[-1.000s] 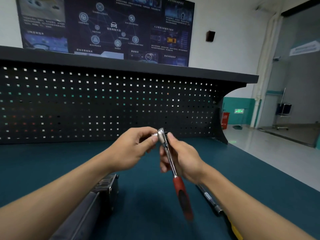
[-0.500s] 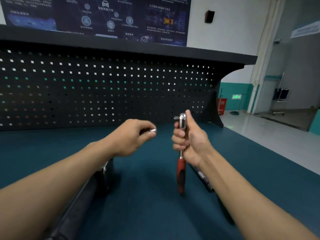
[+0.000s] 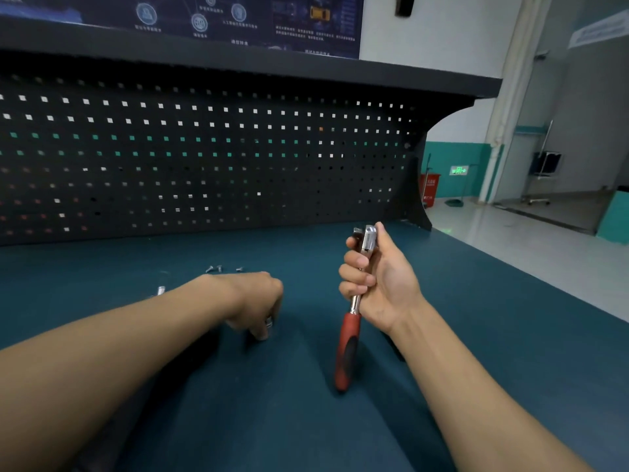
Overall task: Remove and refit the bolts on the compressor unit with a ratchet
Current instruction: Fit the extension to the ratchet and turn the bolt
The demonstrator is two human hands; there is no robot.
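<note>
My right hand [image 3: 381,277] grips the ratchet [image 3: 354,308] by its metal shaft, head up, with the red handle hanging down toward the bench. My left hand [image 3: 255,301] is lowered to the teal bench top [image 3: 476,318], fingers pointing down and pinching a small silver socket [image 3: 268,323] at the surface. Several small bolts [image 3: 218,268] lie on the bench behind my left hand, and another silver piece [image 3: 160,290] lies further left. The compressor unit is hidden below my left forearm.
A black pegboard back panel [image 3: 204,158] with a shelf above closes off the far side of the bench. The bench's right edge drops to a grey floor [image 3: 544,253]. A dark tool lies partly hidden behind my right wrist.
My left hand has pulled the socket off the ratchet head and dropped down to the bench with it. My right hand has turned the ratchet upright. The view has tilted downward.
</note>
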